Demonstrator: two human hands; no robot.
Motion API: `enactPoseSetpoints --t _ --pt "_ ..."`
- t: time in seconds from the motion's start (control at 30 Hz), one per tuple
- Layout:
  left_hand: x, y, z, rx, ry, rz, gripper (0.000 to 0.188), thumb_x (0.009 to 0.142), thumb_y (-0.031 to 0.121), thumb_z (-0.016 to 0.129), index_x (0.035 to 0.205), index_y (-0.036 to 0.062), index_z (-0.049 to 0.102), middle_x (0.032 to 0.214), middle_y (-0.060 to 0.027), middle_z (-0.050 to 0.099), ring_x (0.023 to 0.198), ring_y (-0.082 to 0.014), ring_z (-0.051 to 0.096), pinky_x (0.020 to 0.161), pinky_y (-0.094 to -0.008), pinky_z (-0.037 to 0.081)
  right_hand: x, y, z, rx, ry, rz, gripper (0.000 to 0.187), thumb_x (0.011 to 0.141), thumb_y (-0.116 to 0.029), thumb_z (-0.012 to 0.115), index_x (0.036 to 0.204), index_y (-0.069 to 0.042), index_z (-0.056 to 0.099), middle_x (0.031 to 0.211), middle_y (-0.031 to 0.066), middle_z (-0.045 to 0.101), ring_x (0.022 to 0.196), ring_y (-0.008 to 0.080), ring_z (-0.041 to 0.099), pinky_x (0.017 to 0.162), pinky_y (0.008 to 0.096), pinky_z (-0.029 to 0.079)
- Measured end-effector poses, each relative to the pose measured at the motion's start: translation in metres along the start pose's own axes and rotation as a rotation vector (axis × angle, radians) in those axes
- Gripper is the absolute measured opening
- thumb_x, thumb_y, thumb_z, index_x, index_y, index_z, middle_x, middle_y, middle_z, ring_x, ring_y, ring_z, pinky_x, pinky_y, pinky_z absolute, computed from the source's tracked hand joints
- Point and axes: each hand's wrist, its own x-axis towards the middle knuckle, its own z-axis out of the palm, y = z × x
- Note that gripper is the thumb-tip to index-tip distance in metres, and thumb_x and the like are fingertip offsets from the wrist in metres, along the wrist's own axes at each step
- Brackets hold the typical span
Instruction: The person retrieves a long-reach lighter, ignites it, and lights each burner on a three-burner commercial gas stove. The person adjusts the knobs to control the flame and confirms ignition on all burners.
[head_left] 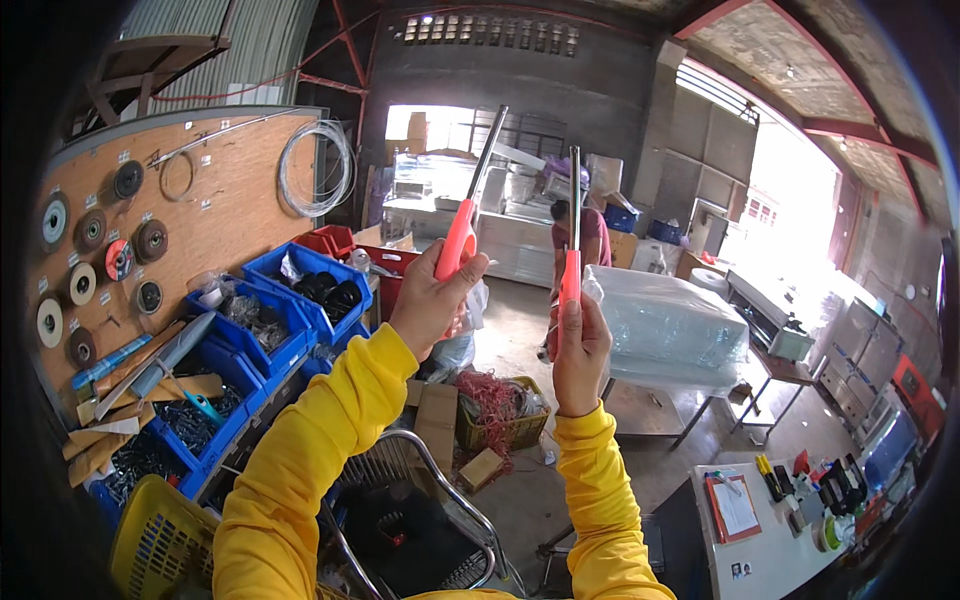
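My left hand (430,300) is raised and grips the red handle of a long tool (462,232) whose metal shaft slants up and to the right. My right hand (580,345) holds up a second red-handled tool (571,270) with its thin metal shaft standing almost vertical. Both arms wear yellow sleeves and come up from the lower edge. The two shafts stand side by side, a short gap between them. Whether the two handles belong to one tool I cannot tell.
Blue bins (300,295) of hardware line a shelf at left, under a wooden board (170,220) hung with discs and wire coils. A yellow basket (160,540) and a metal chair (420,500) sit below. A plastic-wrapped table (665,325) stands ahead; a person (590,225) works behind it.
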Motion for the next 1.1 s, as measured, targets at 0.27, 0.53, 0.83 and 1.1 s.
enactPoseSetpoints --t 0.27,0.53,0.83,1.1 --pt "0.006 0.020 -0.088 0.190 0.172 -0.018 0.032 0.084 0.034 0.079 0.096 0.0113 0.060 0.058 0.0031 0.047 0.039 -0.0045 0.040 0.034 -0.0205 0.033 0.001 0.041 0.035 -0.050 -0.055 -0.004 0.027 0.102 -0.027 0.055 0.101 -0.001 0.061 0.077 -0.0018 0.054 0.054 0.0012 0.041 0.046 0.0197 0.030" --pt "-0.022 0.038 -0.239 0.433 0.528 -0.057 0.038 0.089 0.035 0.073 0.115 0.0146 0.054 0.089 -0.0007 0.055 0.046 -0.0030 0.043 0.037 -0.0195 0.035 -0.020 0.159 0.137 0.025 -0.318 0.163 0.033 0.104 -0.035 0.049 0.102 -0.004 0.060 0.076 -0.0024 0.053 0.053 0.0020 0.042 0.045 0.0189 0.032" --pt "-0.035 -0.096 -0.432 0.616 1.033 -0.168 0.031 0.096 0.032 0.057 0.114 0.0080 0.051 0.094 -0.0110 0.065 0.063 -0.0166 0.060 0.053 -0.0341 0.050 -0.092 0.367 0.397 0.345 -0.573 0.343 0.018 0.101 -0.020 0.054 0.110 -0.004 0.055 0.083 -0.0021 0.051 0.073 0.0055 0.048 0.062 0.0213 0.041" --pt "0.029 -0.164 -0.518 1.484 0.943 -0.639 0.058 0.075 0.032 0.075 0.123 0.0054 0.054 0.116 -0.0206 0.065 0.109 -0.0367 0.064 0.094 -0.0389 0.051 -0.108 0.442 0.537 0.025 -0.698 0.088 0.030 0.080 -0.019 0.069 0.105 -0.004 0.064 0.090 0.0203 0.068 0.088 0.0399 0.064 0.079 0.0470 0.051"
